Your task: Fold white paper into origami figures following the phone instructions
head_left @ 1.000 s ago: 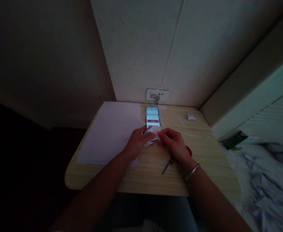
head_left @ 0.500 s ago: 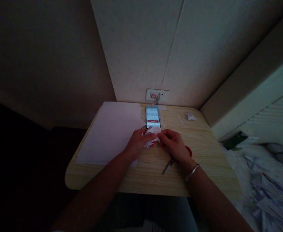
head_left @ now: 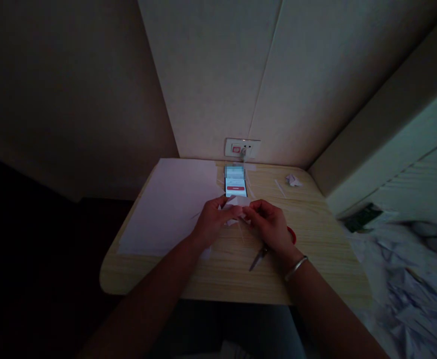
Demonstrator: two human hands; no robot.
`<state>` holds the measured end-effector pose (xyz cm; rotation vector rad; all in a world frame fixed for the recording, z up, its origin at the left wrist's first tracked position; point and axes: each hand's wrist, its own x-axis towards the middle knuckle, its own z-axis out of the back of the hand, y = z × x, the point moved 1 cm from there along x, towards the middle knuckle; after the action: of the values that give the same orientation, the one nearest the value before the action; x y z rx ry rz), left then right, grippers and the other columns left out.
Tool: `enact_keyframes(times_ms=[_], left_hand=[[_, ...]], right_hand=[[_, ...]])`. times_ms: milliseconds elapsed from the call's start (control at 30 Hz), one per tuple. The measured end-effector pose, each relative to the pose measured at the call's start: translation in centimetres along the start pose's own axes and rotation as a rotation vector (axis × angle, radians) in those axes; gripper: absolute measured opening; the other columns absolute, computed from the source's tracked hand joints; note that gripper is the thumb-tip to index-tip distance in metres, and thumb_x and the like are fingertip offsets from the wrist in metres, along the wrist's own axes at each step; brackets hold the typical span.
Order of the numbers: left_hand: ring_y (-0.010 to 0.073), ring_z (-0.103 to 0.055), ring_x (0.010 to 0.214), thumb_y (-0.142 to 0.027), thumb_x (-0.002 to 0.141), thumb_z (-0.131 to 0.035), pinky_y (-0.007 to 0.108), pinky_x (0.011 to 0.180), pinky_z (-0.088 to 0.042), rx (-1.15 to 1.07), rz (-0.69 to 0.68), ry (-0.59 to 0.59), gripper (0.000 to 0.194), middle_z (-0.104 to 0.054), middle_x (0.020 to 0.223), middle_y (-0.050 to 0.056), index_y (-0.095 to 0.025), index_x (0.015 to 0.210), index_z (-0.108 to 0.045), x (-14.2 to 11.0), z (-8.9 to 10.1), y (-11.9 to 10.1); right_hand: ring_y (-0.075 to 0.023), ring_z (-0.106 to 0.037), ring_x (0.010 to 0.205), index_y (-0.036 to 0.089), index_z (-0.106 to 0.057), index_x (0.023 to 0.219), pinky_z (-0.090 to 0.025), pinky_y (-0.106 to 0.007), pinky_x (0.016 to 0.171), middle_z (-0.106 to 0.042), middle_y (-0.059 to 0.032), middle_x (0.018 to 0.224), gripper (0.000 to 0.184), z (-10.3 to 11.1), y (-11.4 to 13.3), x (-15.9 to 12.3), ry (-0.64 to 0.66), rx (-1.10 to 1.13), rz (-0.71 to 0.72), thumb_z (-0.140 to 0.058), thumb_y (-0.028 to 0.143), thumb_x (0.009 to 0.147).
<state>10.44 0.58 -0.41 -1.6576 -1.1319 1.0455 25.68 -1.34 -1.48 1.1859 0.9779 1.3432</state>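
Observation:
A small piece of folded white paper (head_left: 237, 201) is held between both hands just in front of the phone. My left hand (head_left: 214, 219) grips its left side, thumb on top. My right hand (head_left: 266, 222) pinches its right edge between thumb and fingers. Below the right hand lie scissors (head_left: 257, 258) with red handles, partly hidden by that hand and wrist. Large white paper sheets (head_left: 173, 204) lie to the left, under the left forearm. The phone (head_left: 235, 182) has its screen lit, and its lower end is covered by the folded paper.
The wooden table (head_left: 236, 279) meets the wall, where a socket (head_left: 242, 148) holds a plug. A crumpled paper scrap (head_left: 293, 180) and thin paper strips (head_left: 280, 188) lie at the back right. Rumpled bedding (head_left: 420, 299) is beside the table on the right.
The folded paper has tilted slightly in my fingers, and my right fingertips have shifted a little along its edge. Everything else stays in place.

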Motion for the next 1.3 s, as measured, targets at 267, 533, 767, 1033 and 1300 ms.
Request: enact_keyframes(times_ms=[267,533,767,1033,1300], left_hand=[[0.0196,-0.063,0.094,-0.054,0.066,-0.069,0.032,0.085,-0.047,-0.136,0.065,-0.024,0.053,-0.068,0.103,0.011,-0.014,0.100,-0.062,0.2,0.3,0.1],[0.0160,-0.063,0.086,-0.054,0.071,-0.066,0.025,0.073,-0.049,-0.144,-0.070,-0.129,0.043,-0.069,0.096,0.008,-0.015,0.090,-0.065,0.4,1.0,-0.5],[0.0162,-0.065,0.068,-0.055,0.073,-0.062,0.029,0.064,-0.052,-0.249,0.207,0.191,0.049,-0.070,0.082,0.009,-0.011,0.094,-0.065,0.1,1.1,-0.7],[0.0144,-0.065,0.073,-0.020,0.066,-0.075,0.025,0.068,-0.052,-0.271,0.043,0.079,0.035,-0.071,0.087,0.008,-0.011,0.097,-0.061,0.4,1.0,-0.8],[0.0154,-0.065,0.070,-0.028,0.065,-0.076,0.027,0.066,-0.051,-0.270,0.026,0.087,0.040,-0.070,0.086,0.008,-0.011,0.097,-0.060,0.2,1.0,-0.9]], right_hand=[[-0.0179,-0.058,0.074,0.028,-0.069,0.093,-0.048,-0.029,0.060,-0.060,-0.0053,0.085,0.014,1.1,0.6,-1.1,-0.294,-0.533,0.554,-0.060,0.024,0.083],[-0.0152,-0.056,0.071,0.032,-0.066,0.107,-0.046,-0.027,0.059,-0.060,-0.0043,0.087,0.028,1.2,-0.1,-1.5,-0.240,-0.737,0.705,-0.060,0.019,0.084],[-0.0124,-0.053,0.065,0.025,-0.067,0.104,-0.042,-0.023,0.055,-0.059,-0.0025,0.078,0.024,1.3,0.4,-1.6,-0.237,-0.857,0.895,-0.061,0.015,0.083],[-0.0130,-0.056,0.071,0.025,-0.064,0.110,-0.046,-0.023,0.059,-0.060,-0.0051,0.088,0.025,0.6,1.3,-1.2,-0.025,-0.919,0.783,-0.051,0.019,0.089],[-0.0135,-0.055,0.067,0.027,-0.065,0.110,-0.046,-0.023,0.058,-0.058,-0.0040,0.080,0.024,0.3,1.0,-1.1,0.090,-0.934,0.699,-0.050,0.025,0.091]])
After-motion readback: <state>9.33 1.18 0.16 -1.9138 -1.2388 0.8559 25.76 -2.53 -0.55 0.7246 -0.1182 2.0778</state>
